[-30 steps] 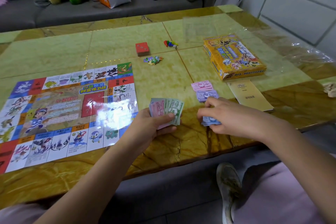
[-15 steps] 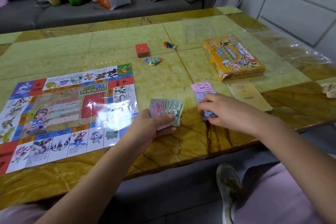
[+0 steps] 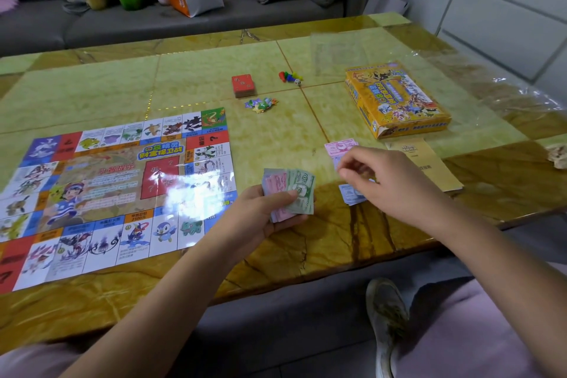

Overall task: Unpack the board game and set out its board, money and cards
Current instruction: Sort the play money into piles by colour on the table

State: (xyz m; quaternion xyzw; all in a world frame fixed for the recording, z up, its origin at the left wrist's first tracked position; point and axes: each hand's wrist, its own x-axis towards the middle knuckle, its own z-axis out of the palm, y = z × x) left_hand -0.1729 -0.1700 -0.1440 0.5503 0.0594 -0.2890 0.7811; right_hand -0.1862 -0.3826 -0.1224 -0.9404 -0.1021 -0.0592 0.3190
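Note:
The game board [image 3: 116, 187] lies unfolded flat on the left of the table. My left hand [image 3: 257, 218] grips a fanned stack of play money [image 3: 294, 190], pink and green notes, just right of the board. My right hand [image 3: 389, 187] hovers with loosely curled fingers and nothing in it over sorted notes on the table. Of these, a pink pile [image 3: 340, 146] lies farthest, a purple pile [image 3: 337, 160] is mostly hidden under my fingers, and a blue pile [image 3: 351, 195] lies nearest. A red card deck [image 3: 244, 85] sits further back.
The yellow game box [image 3: 395, 100] rests at the right, with a tan booklet [image 3: 429, 163] in front of it. Coloured pawns and a die [image 3: 290, 77] and a small heap of cut-out tokens [image 3: 262, 104] lie mid-table. Clear plastic wrap [image 3: 337, 52] lies behind the box.
My right hand left the blue pile, where it was pressing notes down, and rose up and back over the purple pile. My left hand and its notes stayed put.

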